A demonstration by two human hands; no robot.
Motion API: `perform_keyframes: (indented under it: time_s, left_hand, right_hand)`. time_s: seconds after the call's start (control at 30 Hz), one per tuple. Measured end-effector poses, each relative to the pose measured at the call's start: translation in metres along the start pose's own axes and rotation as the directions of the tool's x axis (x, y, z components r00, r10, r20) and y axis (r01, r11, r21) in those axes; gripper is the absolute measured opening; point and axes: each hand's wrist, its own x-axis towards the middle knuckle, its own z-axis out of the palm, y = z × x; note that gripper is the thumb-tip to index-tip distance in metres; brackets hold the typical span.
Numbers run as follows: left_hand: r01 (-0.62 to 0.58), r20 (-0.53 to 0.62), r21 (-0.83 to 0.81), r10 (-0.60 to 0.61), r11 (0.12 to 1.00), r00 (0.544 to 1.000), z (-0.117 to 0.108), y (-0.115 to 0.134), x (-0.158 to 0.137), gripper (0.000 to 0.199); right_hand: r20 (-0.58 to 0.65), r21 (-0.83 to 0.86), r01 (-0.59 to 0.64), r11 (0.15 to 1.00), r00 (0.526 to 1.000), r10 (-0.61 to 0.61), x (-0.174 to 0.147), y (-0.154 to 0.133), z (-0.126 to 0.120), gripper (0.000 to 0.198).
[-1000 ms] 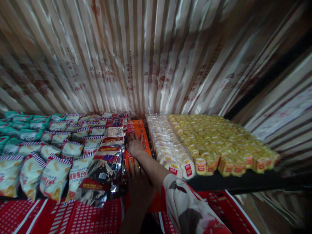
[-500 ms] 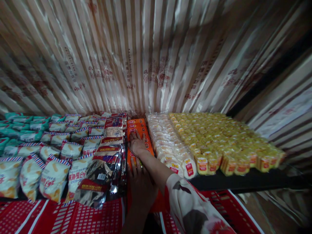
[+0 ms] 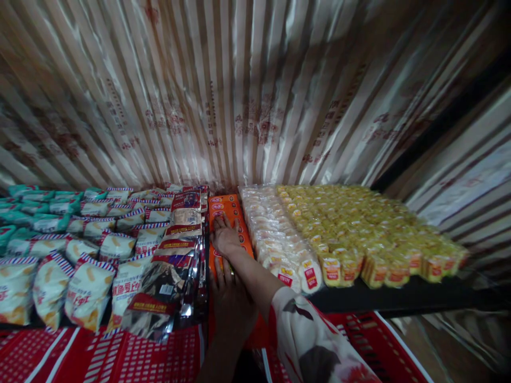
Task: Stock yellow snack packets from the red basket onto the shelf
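A row of orange snack packets (image 3: 228,205) lies on the shelf in the middle of the head view. My right hand (image 3: 225,237) rests on top of it, palm down, fingers spread. Nearer to me, my left hand (image 3: 231,300) lies flat on the same row, its fingers stretched out and partly under my right forearm. Most of the packets' front part is hidden by my hands and arms. Dark red foil packs (image 3: 175,242) with clear windows are stacked just to the left. On the right side, round white cakes in clear wrap (image 3: 275,239) stand in rows.
Yellow wrapped cakes (image 3: 343,229) fill the right of the black shelf (image 3: 383,300). White snack bags (image 3: 90,287) and teal bags (image 3: 48,207) cover the left. Red baskets (image 3: 147,351) stand below the front edge. A striped plastic sheet (image 3: 239,96) hangs behind.
Almost nothing differs. My right forearm and sleeve have shifted slightly, while both hands stay on the orange packets.
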Motion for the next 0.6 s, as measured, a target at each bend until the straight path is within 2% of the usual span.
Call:
perform_keyframes:
  time_s: [0.17, 0.33, 0.6]
  left_hand:
    - [-0.009, -0.016, -0.016, 0.008, 1.0, 1.0, 0.0011, -0.0022, 0.0005, 0.058]
    - [-0.001, 0.014, -0.023, 0.001, 1.0, 1.0, 0.0, -0.0029, 0.0024, 0.056]
    - [-0.019, 0.043, -0.008, 0.02, 1.0, 0.999, 0.0017, -0.0063, -0.0002, 0.061]
  right_hand:
    - [-0.01, -0.013, 0.003, 1.0, 1.0, -0.004, 0.0014, 0.0019, 0.0026, 0.052]
    - [-0.033, 0.003, -0.006, 1.0, 0.999, 0.006, 0.0018, 0.0029, 0.0031, 0.051]
    - [0.0, -0.007, -0.014, 1.0, 1.0, 0.014, -0.0015, -0.001, -0.0004, 0.052]
